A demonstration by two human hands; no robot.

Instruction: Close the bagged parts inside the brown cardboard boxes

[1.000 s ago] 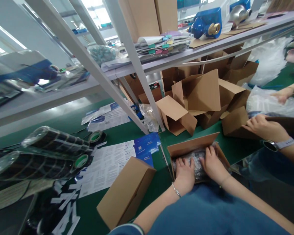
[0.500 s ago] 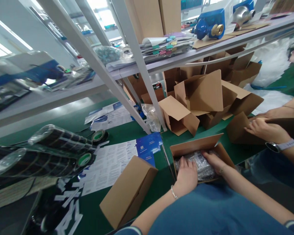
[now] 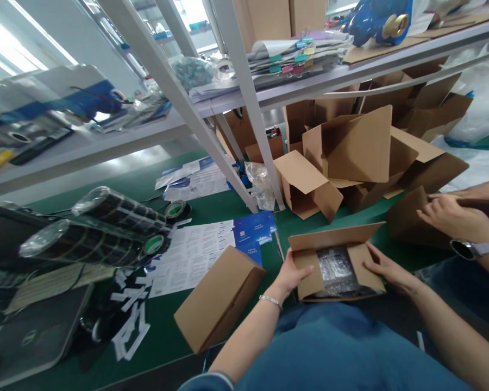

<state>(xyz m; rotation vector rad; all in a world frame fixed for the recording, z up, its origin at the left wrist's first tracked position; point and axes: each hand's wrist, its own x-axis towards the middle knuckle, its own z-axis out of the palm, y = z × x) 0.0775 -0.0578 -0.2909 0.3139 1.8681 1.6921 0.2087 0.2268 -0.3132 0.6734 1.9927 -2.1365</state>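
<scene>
An open cardboard box sits in front of me at the bench edge, its long back flap standing up. Both short side flaps are folded inward over a bubble-wrapped item inside; what the wrap covers cannot be made out. My left hand grips the box's left side, with the thumb on the left flap. At the right side, my right hand holds the wall and flap between thumb and fingers. A closed cardboard box lies to the left of my left hand.
Printed sheets and blue booklets lie to the left, near rolls of black-and-clear film and a laptop. Open boxes are piled behind. Shelf posts rise ahead. At right, a co-worker's hands hold another box.
My hands have come off the bubble-wrapped item and moved out to the box's two sides. The short side flaps are now folded inward. The view has shifted slightly.
</scene>
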